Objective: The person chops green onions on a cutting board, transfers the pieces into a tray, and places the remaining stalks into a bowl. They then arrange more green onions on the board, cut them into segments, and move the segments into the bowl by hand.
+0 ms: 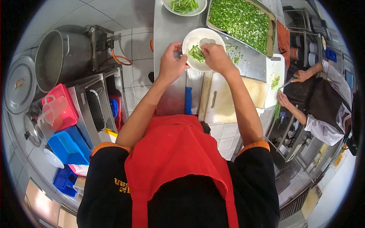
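Observation:
A white bowl (204,33) sits at the centre of the metal counter, with cut green onion pieces (196,53) inside. My left hand (173,62) is at its left side, fingers curled against the rim; the fingertips are partly hidden. My right hand (217,57) reaches in over the right rim, its fingers closed among the green onion pieces. Behind the bowl, a large tray (274,28) is full of chopped green onion (239,24). Another bowl (203,8) with longer green stems stands at the far left of it.
Below the bowl lie a knife with a blue handle (188,100) and cutting boards (222,106). Loose green bits (236,55) are scattered beside the tray. At right, a co-worker's hands (291,87) cut green onions on a white board (279,66). A large pot (62,57) stands at left.

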Motion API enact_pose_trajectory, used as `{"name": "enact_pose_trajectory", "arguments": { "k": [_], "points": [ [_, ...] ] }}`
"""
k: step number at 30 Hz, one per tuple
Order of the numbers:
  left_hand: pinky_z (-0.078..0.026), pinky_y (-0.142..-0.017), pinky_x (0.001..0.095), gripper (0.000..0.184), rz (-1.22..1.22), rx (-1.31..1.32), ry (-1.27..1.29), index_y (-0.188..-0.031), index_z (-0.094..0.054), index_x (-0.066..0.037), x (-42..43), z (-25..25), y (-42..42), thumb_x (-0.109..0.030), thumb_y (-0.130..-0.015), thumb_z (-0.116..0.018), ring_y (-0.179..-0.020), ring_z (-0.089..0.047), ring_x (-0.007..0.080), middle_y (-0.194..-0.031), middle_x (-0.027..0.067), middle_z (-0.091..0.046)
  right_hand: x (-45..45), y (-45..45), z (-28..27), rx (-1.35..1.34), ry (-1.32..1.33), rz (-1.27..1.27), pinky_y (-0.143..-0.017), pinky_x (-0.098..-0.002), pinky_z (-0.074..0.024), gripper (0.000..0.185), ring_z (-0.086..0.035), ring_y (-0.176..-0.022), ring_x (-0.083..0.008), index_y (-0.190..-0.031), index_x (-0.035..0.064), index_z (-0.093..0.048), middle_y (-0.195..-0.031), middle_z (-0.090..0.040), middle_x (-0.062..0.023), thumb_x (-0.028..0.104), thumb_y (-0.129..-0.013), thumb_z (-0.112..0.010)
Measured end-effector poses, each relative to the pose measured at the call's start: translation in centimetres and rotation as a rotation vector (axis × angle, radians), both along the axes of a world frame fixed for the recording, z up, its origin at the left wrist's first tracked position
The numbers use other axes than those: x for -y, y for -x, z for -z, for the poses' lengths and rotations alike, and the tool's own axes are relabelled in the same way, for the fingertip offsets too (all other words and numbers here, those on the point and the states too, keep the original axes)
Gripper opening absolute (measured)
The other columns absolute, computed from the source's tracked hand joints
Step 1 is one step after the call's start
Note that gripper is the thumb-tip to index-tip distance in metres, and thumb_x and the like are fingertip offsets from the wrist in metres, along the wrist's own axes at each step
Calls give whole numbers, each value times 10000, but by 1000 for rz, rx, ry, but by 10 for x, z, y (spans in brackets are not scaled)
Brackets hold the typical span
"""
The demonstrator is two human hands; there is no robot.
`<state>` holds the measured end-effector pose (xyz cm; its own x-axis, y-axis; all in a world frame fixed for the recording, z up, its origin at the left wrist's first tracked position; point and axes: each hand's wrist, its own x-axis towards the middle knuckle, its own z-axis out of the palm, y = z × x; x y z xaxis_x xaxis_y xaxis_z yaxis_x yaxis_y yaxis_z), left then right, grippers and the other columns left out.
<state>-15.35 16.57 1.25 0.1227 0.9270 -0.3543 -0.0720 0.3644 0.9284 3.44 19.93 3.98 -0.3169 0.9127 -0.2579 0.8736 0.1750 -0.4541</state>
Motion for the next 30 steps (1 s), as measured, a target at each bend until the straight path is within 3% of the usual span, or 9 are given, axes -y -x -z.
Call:
{"name": "enact_pose_trajectory", "arguments": {
  "k": [2,3,6,10,16,19,22,25,30],
  "points": [
    [-663,-708,330,441,-1,0,10,-1324,-440,49,1,0,0,5,-912,-589,-967,-689,268,-1216,159,-510,2,-8,-1,-151,-32,86,-840,-437,-527,281,-666,-913,-400,-1124,-24,-670,-1008,-667,-240,-35,-859,-576],
    [-663,-705,329,434,5,-8,10,-1323,-439,48,1,-1,0,2,-916,-583,-970,-688,270,-1215,157,-509,0,-13,-2,-206,47,89,-916,-461,-513,425,-602,-1075,-433,-1227,14,-624,-1135,-623,-244,6,-802,-637],
    [-663,-701,326,426,9,-7,4,-1318,-438,49,0,1,-1,-1,-918,-575,-979,-685,273,-1219,155,-506,6,-4,-2,-157,-200,-88,-920,-470,-510,407,-544,-1124,-420,-1195,63,-663,-1238,-576,-188,68,-789,-686],
    [-661,-697,319,426,28,-25,3,-1314,-434,48,1,3,0,-3,-914,-570,-989,-682,270,-1231,153,-497,10,20,0,-10,-148,-40,-921,-468,-507,357,-493,-1140,-402,-1130,97,-691,-1289,-530,-138,122,-776,-723],
    [-663,-687,325,433,5,2,25,-1319,-428,48,1,4,-1,-1,-912,-567,-988,-680,272,-1225,153,-496,2,9,26,24,-356,-112,-862,-410,-521,232,-581,-1014,-351,-984,38,-702,-1129,-608,-155,135,-775,-729],
    [-663,-686,328,444,1,22,15,-1319,-431,50,2,3,-1,-1,-903,-577,-985,-680,269,-1222,155,-496,-9,-9,12,-414,-172,159,-748,-384,-529,158,-669,-784,-317,-878,-11,-730,-852,-682,-165,122,-794,-714],
    [-637,-583,295,435,-88,24,-27,-1277,-484,73,3,7,-5,-2,-863,-594,-750,-695,198,-1155,180,-571,-15,-14,-23,-283,142,297,-723,-372,-537,180,-693,-753,-303,-922,-18,-733,-829,-712,-173,119,-807,-710],
    [-664,-693,330,460,8,1,29,-1318,-436,53,0,3,-1,-7,-891,-597,-980,-680,263,-1232,157,-497,-14,-17,-19,-208,174,223,-729,-352,-544,214,-706,-756,-261,-969,-36,-726,-838,-730,-177,127,-831,-707],
    [-663,-701,331,457,3,3,28,-1321,-436,56,0,4,0,-11,-898,-597,-979,-680,263,-1239,161,-496,-12,-12,-23,-96,162,216,-734,-334,-543,238,-709,-759,-236,-995,-47,-727,-848,-731,-183,139,-849,-695]
  ]
}}
